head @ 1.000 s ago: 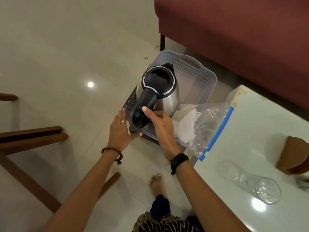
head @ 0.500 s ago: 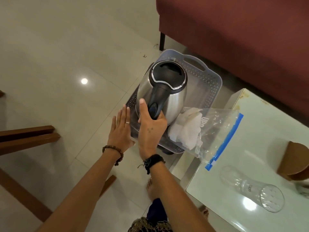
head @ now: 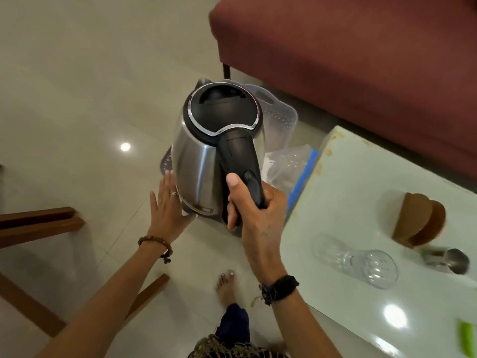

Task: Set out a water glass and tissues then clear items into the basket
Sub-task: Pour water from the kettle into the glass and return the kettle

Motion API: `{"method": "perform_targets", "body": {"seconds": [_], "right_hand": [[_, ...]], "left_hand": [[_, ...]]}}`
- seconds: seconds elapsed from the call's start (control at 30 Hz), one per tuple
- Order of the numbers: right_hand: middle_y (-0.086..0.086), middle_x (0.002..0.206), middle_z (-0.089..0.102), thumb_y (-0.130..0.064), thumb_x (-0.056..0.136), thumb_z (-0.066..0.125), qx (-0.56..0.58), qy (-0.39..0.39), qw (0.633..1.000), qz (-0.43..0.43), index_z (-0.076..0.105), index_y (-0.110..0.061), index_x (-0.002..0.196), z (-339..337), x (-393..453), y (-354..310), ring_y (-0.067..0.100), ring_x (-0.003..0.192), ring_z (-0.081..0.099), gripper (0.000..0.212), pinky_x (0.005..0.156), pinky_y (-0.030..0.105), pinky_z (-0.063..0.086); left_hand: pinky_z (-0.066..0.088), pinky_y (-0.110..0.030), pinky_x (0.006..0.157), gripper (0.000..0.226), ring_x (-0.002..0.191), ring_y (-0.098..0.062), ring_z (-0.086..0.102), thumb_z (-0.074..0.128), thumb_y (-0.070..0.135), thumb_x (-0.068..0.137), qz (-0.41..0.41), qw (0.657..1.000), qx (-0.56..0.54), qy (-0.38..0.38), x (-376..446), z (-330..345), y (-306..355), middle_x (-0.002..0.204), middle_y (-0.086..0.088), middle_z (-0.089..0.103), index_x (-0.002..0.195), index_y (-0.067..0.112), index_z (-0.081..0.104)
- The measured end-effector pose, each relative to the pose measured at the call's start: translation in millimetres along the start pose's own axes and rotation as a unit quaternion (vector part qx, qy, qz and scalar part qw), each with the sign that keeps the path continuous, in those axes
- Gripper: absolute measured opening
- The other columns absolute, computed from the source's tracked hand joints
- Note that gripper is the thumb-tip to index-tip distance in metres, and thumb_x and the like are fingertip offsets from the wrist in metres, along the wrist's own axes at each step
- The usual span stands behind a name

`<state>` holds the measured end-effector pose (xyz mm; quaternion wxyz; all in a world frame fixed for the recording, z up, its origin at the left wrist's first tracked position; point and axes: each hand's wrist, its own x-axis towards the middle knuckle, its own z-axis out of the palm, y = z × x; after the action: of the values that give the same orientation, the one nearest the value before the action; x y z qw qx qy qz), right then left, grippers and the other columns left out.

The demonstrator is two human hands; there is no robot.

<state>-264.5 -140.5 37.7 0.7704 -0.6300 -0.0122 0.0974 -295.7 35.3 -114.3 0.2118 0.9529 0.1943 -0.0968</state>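
Observation:
My right hand [head: 254, 210] grips the black handle of a steel electric kettle [head: 204, 161] and holds it above the pale plastic basket [head: 281, 117] on the floor. My left hand [head: 167, 210] lies flat with straight fingers against the basket's near left side. A clear zip bag [head: 291, 166] with white tissues shows in the basket behind the kettle. A water glass [head: 358, 259] lies on its side on the white table [head: 361, 182].
A dark red sofa [head: 361, 60] stands behind the basket. On the table sit a brown wooden holder [head: 418, 223], a small steel cup [head: 449, 259] and a green item [head: 467, 339] at the right edge. Wooden chair legs [head: 38, 223] stand at left. My bare foot [head: 227, 288] is on the tiled floor.
My right hand has closed round the kettle handle and lifted the kettle up out of the basket toward me. My left hand has stayed against the basket's side.

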Motion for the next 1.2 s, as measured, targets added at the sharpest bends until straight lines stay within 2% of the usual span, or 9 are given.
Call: {"method": "perform_targets", "body": {"seconds": [0.23,0.4,0.5,0.63,0.77,0.87,0.97,1.03,1.2], "right_hand": [[0.0,0.036,0.046,-0.043,0.073,0.062,-0.048,0.025,0.999,-0.009,0.047,-0.001,0.048,-112,-79,-71,0.011,0.032,0.042,0.051,0.042,0.019,0.04],[0.002,0.034,0.046,-0.043,0.072,0.062,-0.124,0.067,0.99,0.013,0.049,-0.005,0.047,-214,-155,-121,0.01,0.031,0.041,0.048,0.04,0.016,0.037],[0.005,0.032,0.043,-0.048,0.069,0.061,-0.17,0.107,0.977,0.065,0.049,-0.01,0.042,-268,-183,-126,0.014,0.031,0.037,0.048,0.038,0.018,0.033],[0.006,0.03,0.039,-0.054,0.062,0.063,-0.219,0.15,0.954,0.138,0.046,-0.009,0.04,-326,-203,-111,0.013,0.03,0.034,0.053,0.035,0.015,0.028],[0.004,0.029,0.044,-0.052,0.069,0.072,-0.266,0.147,0.935,0.181,0.051,-0.013,0.04,-362,-205,-87,0.014,0.027,0.04,0.053,0.036,0.014,0.035],[0.003,0.03,0.046,-0.038,0.078,0.066,-0.269,0.139,0.931,0.203,0.051,-0.012,0.041,-375,-201,-71,0.014,0.028,0.041,0.047,0.037,0.014,0.038],[0.001,0.03,0.048,-0.034,0.083,0.065,-0.293,0.117,0.923,0.22,0.05,-0.014,0.04,-382,-195,-62,0.011,0.028,0.044,0.05,0.04,0.012,0.041],[0.0,0.031,0.049,-0.037,0.081,0.066,-0.302,0.103,0.918,0.237,0.051,-0.013,0.042,-384,-188,-60,0.01,0.028,0.045,0.048,0.04,0.012,0.042],[0.0,0.034,0.051,-0.044,0.079,0.066,-0.32,0.073,0.905,0.271,0.057,-0.013,0.051,-379,-172,-59,0.009,0.03,0.047,0.043,0.039,0.016,0.04]], "left_hand": [[0.003,-0.05,0.114,0.107,0.144,-0.026,0.002,0.075,0.027,0.072,0.039,0.99,-0.119,0.062,-98,10,90,0.157,-0.012,0.003,0.146,0.016,-0.002],[0.018,-0.058,0.11,0.098,0.139,-0.032,0.015,0.036,0.074,0.076,0.144,0.972,-0.185,0.026,-185,55,182,0.15,-0.016,0.015,0.141,0.004,0.014],[0.014,-0.061,0.113,0.095,0.139,-0.026,0.005,0.062,0.055,0.074,0.161,0.966,-0.195,-0.047,-202,90,220,0.149,-0.006,0.006,0.141,0.007,0.015],[0.0,-0.045,0.118,0.101,0.144,-0.018,-0.006,0.064,0.051,0.073,0.154,0.959,-0.189,-0.145,-194,135,254,0.153,0.004,-0.006,0.143,0.02,-0.002],[0.02,-0.034,0.115,0.088,0.142,-0.023,0.019,0.068,0.029,0.08,0.116,0.943,-0.221,-0.22,-167,170,283,0.157,-0.007,0.011,0.146,0.014,0.012],[0.042,-0.032,0.098,0.063,0.118,-0.028,0.051,0.059,0.023,0.088,-0.017,0.91,-0.333,-0.246,-152,181,301,0.148,-0.013,0.034,0.143,0.013,0.028],[0.051,-0.023,0.071,0.057,0.093,-0.024,0.056,0.054,0.022,0.092,-0.107,0.865,-0.422,-0.249,-139,190,317,0.13,-0.018,0.049,0.142,0.009,0.03],[0.05,-0.017,0.062,0.056,0.079,-0.022,0.058,0.052,0.019,0.092,-0.093,0.879,-0.392,-0.254,-131,194,325,0.124,-0.018,0.053,0.143,0.01,0.03],[0.053,-0.015,0.054,0.053,0.044,-0.009,0.062,0.04,0.001,0.089,-0.096,0.899,-0.342,-0.254,-118,204,330,0.135,-0.018,0.049,0.141,0.012,0.034]]}}
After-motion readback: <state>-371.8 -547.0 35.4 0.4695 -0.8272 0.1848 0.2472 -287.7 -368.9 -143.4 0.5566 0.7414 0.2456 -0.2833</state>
